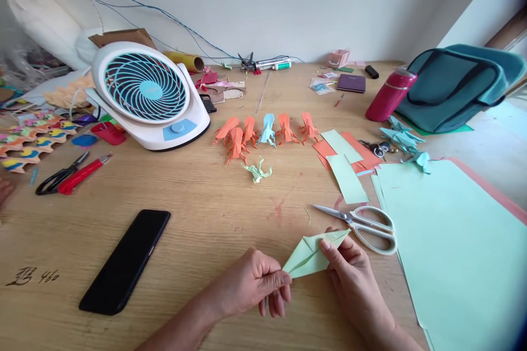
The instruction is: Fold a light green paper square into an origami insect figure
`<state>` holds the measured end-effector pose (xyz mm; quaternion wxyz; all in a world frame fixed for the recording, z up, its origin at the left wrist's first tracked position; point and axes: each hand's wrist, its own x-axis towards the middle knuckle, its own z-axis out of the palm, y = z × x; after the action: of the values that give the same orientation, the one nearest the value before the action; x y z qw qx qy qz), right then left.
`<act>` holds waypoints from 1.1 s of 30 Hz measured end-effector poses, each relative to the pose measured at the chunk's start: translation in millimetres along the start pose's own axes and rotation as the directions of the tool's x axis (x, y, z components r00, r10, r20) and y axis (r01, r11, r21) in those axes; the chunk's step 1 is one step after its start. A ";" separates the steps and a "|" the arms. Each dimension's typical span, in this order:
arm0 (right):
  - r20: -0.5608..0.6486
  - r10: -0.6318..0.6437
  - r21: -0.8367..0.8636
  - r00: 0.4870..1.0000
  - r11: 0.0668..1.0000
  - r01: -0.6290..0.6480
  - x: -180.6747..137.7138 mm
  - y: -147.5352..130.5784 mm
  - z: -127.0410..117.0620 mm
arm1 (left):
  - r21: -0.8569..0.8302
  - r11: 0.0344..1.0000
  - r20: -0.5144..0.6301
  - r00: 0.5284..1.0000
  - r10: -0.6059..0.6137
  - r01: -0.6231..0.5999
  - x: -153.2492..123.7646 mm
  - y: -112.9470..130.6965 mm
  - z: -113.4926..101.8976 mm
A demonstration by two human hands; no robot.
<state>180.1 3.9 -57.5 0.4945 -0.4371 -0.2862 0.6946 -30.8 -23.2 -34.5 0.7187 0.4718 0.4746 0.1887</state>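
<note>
Folded green paper (309, 259) is pinched between both hands (260, 281) (354, 270)

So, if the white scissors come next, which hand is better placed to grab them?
Probably the right hand: it's very close to the white scissors, while the left hand is farther away. Both hold the green paper, so the right would need to loosen its grip first.
</note>
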 end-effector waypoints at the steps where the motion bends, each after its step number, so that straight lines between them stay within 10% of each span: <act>1: -0.001 -0.006 -0.004 1.000 1.000 0.006 1.1 0.5 -0.9 | -0.001 1.000 0.000 1.000 -0.003 0.003 0.1 0.0 -0.3; 33: 0.084 -0.229 0.052 0.970 0.973 0.225 0.6 -15.1 18.1 | 0.458 0.784 -0.059 0.866 0.497 -0.419 8.3 6.1 -17.3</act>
<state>170.5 10.2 -36.9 0.5665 -0.3597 -0.3414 0.6582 -40.7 -5.7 -35.3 0.4836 0.7012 0.4366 0.2895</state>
